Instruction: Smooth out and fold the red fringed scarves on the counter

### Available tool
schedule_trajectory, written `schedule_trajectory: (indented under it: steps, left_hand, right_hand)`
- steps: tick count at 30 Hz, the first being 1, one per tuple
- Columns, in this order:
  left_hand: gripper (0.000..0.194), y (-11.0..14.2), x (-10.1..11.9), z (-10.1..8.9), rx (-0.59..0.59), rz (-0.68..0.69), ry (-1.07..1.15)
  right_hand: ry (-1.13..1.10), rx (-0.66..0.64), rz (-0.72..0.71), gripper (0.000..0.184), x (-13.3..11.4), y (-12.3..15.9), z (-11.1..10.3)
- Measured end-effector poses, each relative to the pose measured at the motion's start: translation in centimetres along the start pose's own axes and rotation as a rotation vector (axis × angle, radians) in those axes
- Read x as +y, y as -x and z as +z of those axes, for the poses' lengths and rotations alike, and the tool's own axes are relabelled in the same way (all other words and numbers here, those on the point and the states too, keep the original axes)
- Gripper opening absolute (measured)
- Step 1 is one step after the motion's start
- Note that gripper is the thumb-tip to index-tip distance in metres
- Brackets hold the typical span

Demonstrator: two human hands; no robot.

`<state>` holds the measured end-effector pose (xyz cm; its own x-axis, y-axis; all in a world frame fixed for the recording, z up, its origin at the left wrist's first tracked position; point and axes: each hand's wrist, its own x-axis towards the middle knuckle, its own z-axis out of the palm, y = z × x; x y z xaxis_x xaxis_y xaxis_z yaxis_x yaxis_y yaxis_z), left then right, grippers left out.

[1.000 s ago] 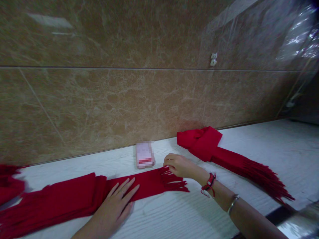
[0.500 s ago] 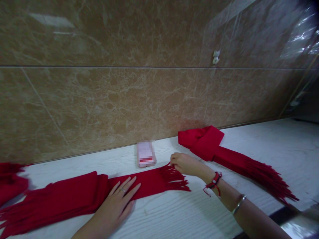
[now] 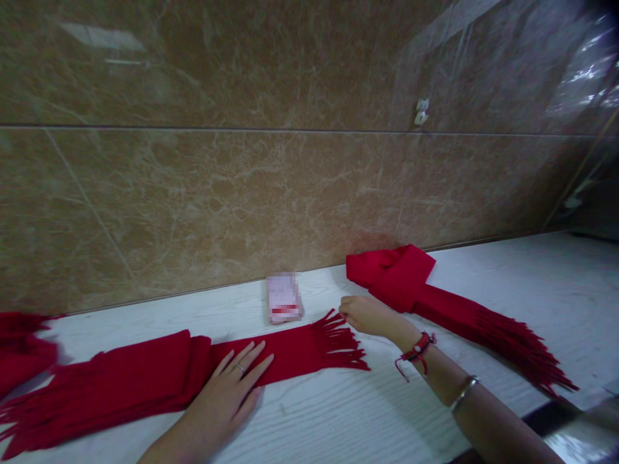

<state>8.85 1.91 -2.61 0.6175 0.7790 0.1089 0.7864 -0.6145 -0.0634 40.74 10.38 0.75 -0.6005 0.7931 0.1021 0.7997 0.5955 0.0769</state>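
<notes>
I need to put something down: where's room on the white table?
Bare patches on the white wood-grained table: in front of the long red fringed cloth scarf, between left hand and right forearm; and right of the folded red cloth scarf, along the brown marbled wall. The left is crowded, by the crumpled red cloth.

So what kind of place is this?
It looks like an indoor work area, but I can't tell if it's a home or shop. A white wood-grain surface stands against a shiny brown marbled wall, with fringed red scarves on it.
</notes>
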Motion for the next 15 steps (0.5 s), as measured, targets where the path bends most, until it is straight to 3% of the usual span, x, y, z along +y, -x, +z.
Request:
schedule_trajectory:
  steps: [6,10,15]
  left_hand:
    - [0.044,-0.1,0.2,-0.3,-0.033,-0.009,-0.008]
    - [0.044,-0.1,0.2,-0.2,-0.021,-0.006,-0.008]
    - [0.044,-0.1,0.1,-0.1,-0.031,-0.01,0.006]
  right_hand:
    - [-0.239,0.21,-0.196,0.031,-2.3,-0.7,0.1]
    - [-0.237,0.083,-0.263,0.03,-3.4,-1.5,0.7]
    - [-0.126,-0.013,-0.058,0.024,-0.4,-1.0,0.5]
